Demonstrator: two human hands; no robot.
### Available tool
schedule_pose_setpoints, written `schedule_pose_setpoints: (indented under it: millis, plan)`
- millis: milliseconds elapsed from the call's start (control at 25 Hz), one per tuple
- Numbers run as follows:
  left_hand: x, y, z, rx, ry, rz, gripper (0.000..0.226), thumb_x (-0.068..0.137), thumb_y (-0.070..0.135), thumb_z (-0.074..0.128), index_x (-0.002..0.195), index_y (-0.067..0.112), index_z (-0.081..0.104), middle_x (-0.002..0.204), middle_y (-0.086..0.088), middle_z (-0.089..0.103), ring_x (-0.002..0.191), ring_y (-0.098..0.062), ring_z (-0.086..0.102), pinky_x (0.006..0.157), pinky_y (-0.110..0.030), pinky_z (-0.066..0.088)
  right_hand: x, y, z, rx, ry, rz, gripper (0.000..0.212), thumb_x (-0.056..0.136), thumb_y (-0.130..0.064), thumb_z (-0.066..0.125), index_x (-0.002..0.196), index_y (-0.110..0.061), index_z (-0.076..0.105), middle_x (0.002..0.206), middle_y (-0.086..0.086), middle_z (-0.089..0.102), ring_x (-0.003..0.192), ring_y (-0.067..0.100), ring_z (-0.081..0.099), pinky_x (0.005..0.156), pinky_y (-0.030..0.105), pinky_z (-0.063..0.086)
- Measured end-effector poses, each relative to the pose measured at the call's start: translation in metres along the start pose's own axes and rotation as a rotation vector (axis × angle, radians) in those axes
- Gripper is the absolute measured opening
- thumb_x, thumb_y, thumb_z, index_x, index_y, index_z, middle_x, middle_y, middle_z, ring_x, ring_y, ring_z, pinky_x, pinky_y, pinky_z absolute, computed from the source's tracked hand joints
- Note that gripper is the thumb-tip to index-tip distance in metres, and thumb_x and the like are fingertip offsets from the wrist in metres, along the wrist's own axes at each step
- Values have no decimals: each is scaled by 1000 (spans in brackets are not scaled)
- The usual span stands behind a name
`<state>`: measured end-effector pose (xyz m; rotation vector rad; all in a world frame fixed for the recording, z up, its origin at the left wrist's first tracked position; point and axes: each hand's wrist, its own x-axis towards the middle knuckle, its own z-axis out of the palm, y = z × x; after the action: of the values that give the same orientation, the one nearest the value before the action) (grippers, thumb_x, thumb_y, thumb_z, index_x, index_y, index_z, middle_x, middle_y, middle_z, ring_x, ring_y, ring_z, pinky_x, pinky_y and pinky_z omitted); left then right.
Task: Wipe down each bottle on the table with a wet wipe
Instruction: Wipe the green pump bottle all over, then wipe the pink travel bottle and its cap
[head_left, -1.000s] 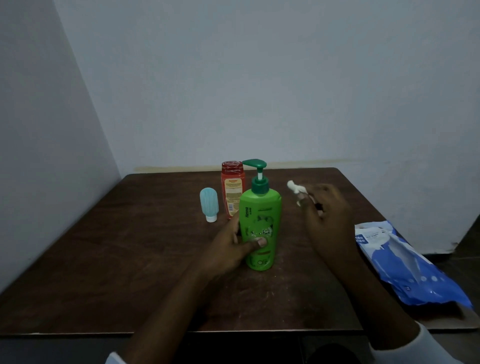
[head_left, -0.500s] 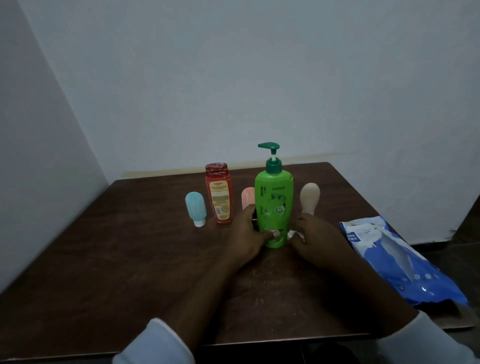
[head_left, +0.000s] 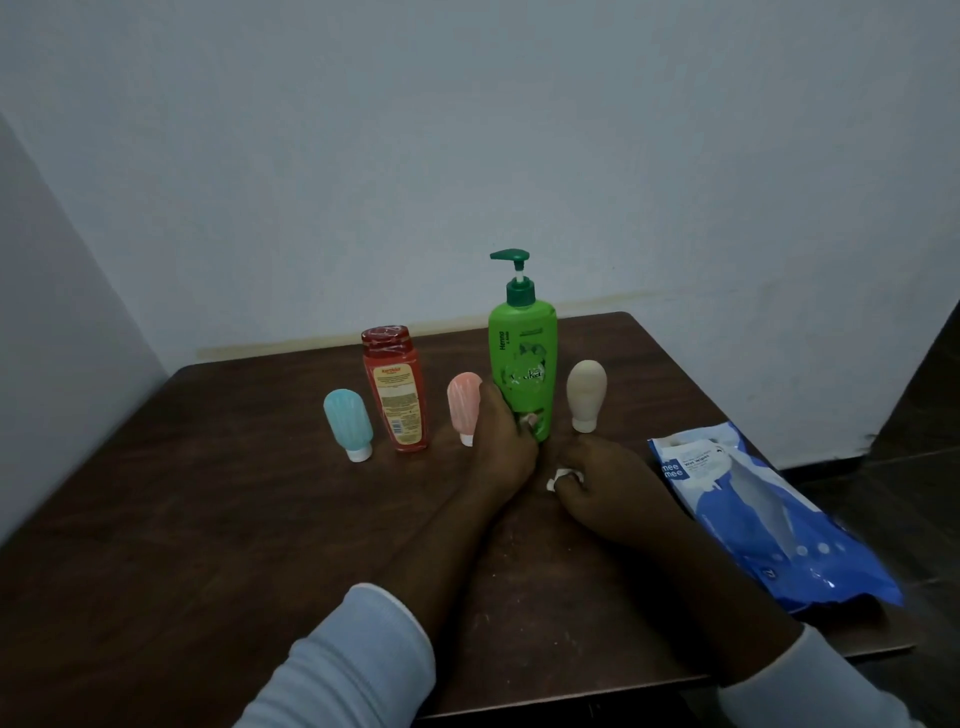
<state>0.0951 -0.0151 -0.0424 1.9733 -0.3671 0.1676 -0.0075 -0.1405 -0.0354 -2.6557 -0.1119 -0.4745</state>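
A dark brown worktop (head_left: 208, 519) stands in a corner against a pale wall (head_left: 467, 130), and five bottles stand upright on it in a loose row towards the far side. From left to right they are a small blue bottle (head_left: 348, 423) standing on its white cap, a taller red bottle (head_left: 395, 389) with a yellow label, a small pink bottle (head_left: 464, 402) also on its cap, a tall green pump bottle (head_left: 522, 364) with a dark green pump head, and a small beige bottle (head_left: 586, 392) on its cap. The left hand (head_left: 506, 441) grips the green pump bottle low down, its thumb across the front near the base and its fingers reaching round the left side, just beside the pink bottle. The right hand (head_left: 602, 483) rests on the worktop just on the near side of the green pump bottle's base, its fingers curled round a crumpled white wet wipe (head_left: 563, 475) that pokes out at its left edge. The wipe sits near the bottle's foot but apart from it. Towards the right edge of the worktop lies a blue and white pack of wet wipes (head_left: 769, 514), flat and angled. Both forearms come in from the near edge, each ending in a light sleeve (head_left: 353, 660).
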Motion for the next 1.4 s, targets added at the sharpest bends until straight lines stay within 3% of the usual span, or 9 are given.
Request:
schedule_pose_setpoints:
  millis: [360,440,720,840,920,1000,1040,1160,1400]
  plan:
    - [11,-5,4,-27,-15,43,45,92,-7,60,125,16,38,120,-2,52,109,-13,51,76,2,37,1,6,3,20,10,-24,15,80,-28,50,74,-18,61,78,-4,58,72,11,54,65,28,41]
    - [10,-6,4,-35,-18,37,48,93,-7,59,132,10,39,123,-2,51,111,-13,50,82,0,38,2,6,3,36,10,-29,16,80,-28,49,74,-19,61,78,-4,58,72,10,54,65,28,42]
    - [-6,-13,-12,-8,-186,17,71,95,-1,60,156,14,27,153,-4,48,138,-14,46,115,-33,40,-1,5,2,63,53,-48,10,82,-23,56,79,-19,65,79,-10,55,74,8,54,66,24,37]
    - [-24,-11,-28,89,-274,8,75,101,10,60,164,15,20,164,-1,37,149,-15,36,120,-23,30,-1,6,2,59,42,-48,10,83,-23,57,80,-21,67,82,-6,60,77,10,56,68,24,39]
    - [-38,-12,-39,194,-235,29,51,100,16,64,149,16,50,139,0,59,124,-11,56,97,-11,41,-2,5,2,60,40,-60,9,84,-20,60,80,-23,67,82,-9,58,77,9,55,68,23,38]
    - [-49,-17,-48,280,-55,51,9,96,20,70,105,20,71,105,2,66,90,-7,60,75,-20,46,-1,5,2,67,41,-74,9,85,-19,60,81,-22,67,82,-9,57,78,8,54,69,24,40]
    - [-49,-22,-50,269,39,38,5,94,21,72,90,21,69,95,3,66,84,-6,60,73,-26,47,0,5,3,68,47,-78,8,86,-18,60,83,-20,68,83,-8,57,78,8,54,70,25,41]
    - [-38,-28,-55,201,212,-85,17,86,18,78,80,17,62,84,1,65,79,-14,60,70,-34,52,4,8,6,51,89,-87,9,88,-16,59,89,-16,68,87,-4,55,80,11,54,69,25,40]
    - [-22,-22,-46,201,197,-180,31,80,21,86,74,16,56,78,1,65,74,-15,62,67,-33,52,1,6,6,140,159,-147,23,85,-12,59,102,-22,71,97,-7,62,92,7,54,82,24,44]
